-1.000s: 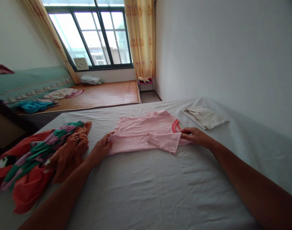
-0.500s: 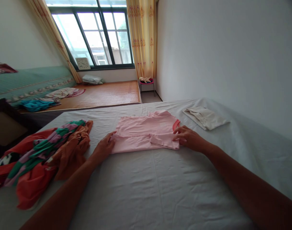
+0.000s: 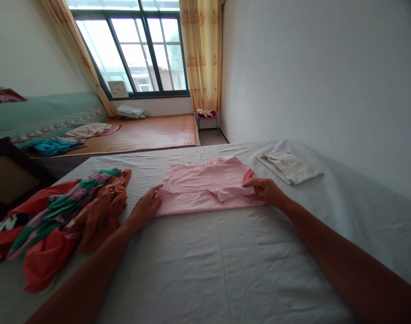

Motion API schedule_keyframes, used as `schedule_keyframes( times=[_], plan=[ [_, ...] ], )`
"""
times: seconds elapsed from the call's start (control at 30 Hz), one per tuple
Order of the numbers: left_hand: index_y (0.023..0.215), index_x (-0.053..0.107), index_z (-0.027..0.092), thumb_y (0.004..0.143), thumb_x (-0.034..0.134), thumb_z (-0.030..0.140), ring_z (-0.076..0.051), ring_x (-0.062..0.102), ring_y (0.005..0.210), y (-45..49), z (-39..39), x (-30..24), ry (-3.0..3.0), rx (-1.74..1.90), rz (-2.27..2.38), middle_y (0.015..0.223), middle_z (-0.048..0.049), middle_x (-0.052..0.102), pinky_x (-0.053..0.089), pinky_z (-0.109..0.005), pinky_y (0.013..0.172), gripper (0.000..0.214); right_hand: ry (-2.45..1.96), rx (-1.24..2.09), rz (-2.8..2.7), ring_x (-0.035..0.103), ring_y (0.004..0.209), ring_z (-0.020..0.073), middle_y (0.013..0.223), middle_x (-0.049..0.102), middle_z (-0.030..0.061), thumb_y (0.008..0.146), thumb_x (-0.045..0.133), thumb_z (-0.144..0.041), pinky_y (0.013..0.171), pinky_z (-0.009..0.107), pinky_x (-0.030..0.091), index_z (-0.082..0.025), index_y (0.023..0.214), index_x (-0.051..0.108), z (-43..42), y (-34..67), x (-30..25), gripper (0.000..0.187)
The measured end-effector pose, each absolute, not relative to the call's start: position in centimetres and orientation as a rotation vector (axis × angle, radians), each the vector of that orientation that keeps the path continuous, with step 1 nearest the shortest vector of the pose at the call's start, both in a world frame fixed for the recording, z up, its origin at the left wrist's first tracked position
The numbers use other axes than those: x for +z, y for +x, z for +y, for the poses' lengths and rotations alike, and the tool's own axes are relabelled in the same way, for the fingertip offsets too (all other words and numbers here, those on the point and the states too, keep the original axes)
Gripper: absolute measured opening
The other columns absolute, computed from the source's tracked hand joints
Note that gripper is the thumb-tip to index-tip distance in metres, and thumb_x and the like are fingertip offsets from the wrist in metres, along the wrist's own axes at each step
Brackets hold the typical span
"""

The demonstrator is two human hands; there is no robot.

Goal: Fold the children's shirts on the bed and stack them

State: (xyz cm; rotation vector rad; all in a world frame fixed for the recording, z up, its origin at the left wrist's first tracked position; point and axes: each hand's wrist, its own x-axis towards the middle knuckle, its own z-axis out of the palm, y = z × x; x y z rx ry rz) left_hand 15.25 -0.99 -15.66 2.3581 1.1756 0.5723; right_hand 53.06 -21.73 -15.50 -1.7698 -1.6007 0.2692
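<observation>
A pink shirt (image 3: 198, 182) lies partly folded on the white bed sheet (image 3: 225, 256), its red-trimmed collar toward the right. My left hand (image 3: 145, 208) rests on the shirt's lower left corner, fingers curled over the folded hem. My right hand (image 3: 265, 189) pinches the folded sleeve (image 3: 234, 192) at the shirt's right side, beside the collar. Both forearms reach in from the bottom of the view.
A heap of orange, green and purple clothes (image 3: 57, 216) lies on the bed at the left. A folded beige garment (image 3: 289, 166) sits at the far right near the wall. Beyond the bed are a wooden platform (image 3: 141, 132), a small red stool (image 3: 205, 118) and a window.
My right hand has drawn the sleeve up and inward, so it now lies folded across the shirt's body. My left hand has stayed on the hem.
</observation>
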Motion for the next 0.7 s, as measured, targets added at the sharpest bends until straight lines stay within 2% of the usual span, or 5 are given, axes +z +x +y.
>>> schedule_keyframes(
  times=[0.1, 0.23, 0.4, 0.5, 0.7],
  plan=[
    [0.135, 0.045, 0.016, 0.083, 0.041, 0.040, -0.022, 0.060, 0.088, 15.0, -0.8, -15.9, 2.357, 0.591, 1.186, 0.103, -0.0082, 0.063, 0.046, -0.032, 0.080, 0.057, -1.825, 0.179, -1.681, 0.064, 0.091, 0.0198, 0.098, 0.071, 0.0017, 0.069, 0.044, -0.007, 0.083, 0.030, 0.045, -0.024, 0.080, 0.073, -22.6, 54.0, -15.3, 0.035],
    [0.132, 0.049, 0.020, 0.084, 0.041, 0.032, -0.023, 0.058, 0.099, 15.8, -1.3, -15.2, 2.526, 0.752, 1.200, 0.123, -0.0101, 0.055, 0.046, -0.036, 0.088, 0.050, -1.941, -0.086, -1.467, 0.063, 0.088, 0.0212, 0.099, 0.070, 0.0047, 0.080, 0.045, -0.016, 0.082, 0.033, 0.046, -0.024, 0.094, 0.069, -22.8, 54.8, -15.0, 0.029],
    [0.110, 0.065, 0.026, 0.091, 0.043, 0.026, -0.022, 0.052, 0.105, 20.7, -5.0, -13.0, 2.909, 0.653, 0.540, 0.108, -0.0061, 0.063, 0.043, -0.036, 0.093, 0.029, -1.988, 0.008, -1.584, 0.062, 0.085, 0.0194, 0.100, 0.068, 0.0075, 0.088, 0.046, -0.034, 0.076, 0.030, 0.045, -0.022, 0.096, 0.068, -21.6, 54.1, -15.5, 0.026],
    [0.114, 0.062, 0.025, 0.093, 0.044, 0.022, -0.020, 0.050, 0.104, 25.1, -7.6, -12.5, 3.051, 0.535, 0.176, 0.108, -0.0068, 0.061, 0.042, -0.034, 0.091, 0.028, -2.008, -0.028, -1.545, 0.061, 0.083, 0.0193, 0.096, 0.067, 0.0089, 0.089, 0.045, -0.042, 0.076, 0.030, 0.046, -0.020, 0.093, 0.068, -21.0, 53.1, -16.1, 0.032],
    [0.103, 0.066, 0.023, 0.091, 0.049, 0.022, -0.022, 0.047, 0.108, 30.5, -8.4, -13.6, 3.206, 0.619, 0.121, 0.108, -0.0085, 0.060, 0.039, -0.036, 0.089, 0.021, -1.878, 0.050, -1.443, 0.063, 0.078, 0.0179, 0.096, 0.069, 0.0068, 0.079, 0.058, -0.027, 0.075, 0.030, 0.048, -0.020, 0.096, 0.068, -20.3, 52.2, -16.6, 0.021]
  ],
)
